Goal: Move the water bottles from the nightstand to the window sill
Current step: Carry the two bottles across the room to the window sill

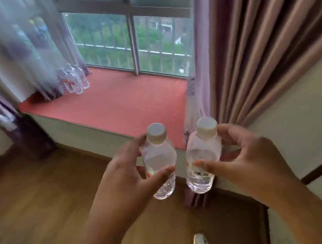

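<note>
1. While a cluster of bottles (75, 80) stands at ten o'clock on the red window sill (122, 102), the left hand (122, 178) clamps fingers and thumb round one upright bottle (159, 160).
2. Beside it, toward three o'clock, the right hand (245, 154) grips a second bottle (202, 157) likewise, apart from the first.

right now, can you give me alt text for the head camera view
A person holds two small water bottles upright, one in the left hand and one in the right hand, in front of a red window sill. A cluster of bottles already stands at the sill's far left, by the sheer curtain.
</note>
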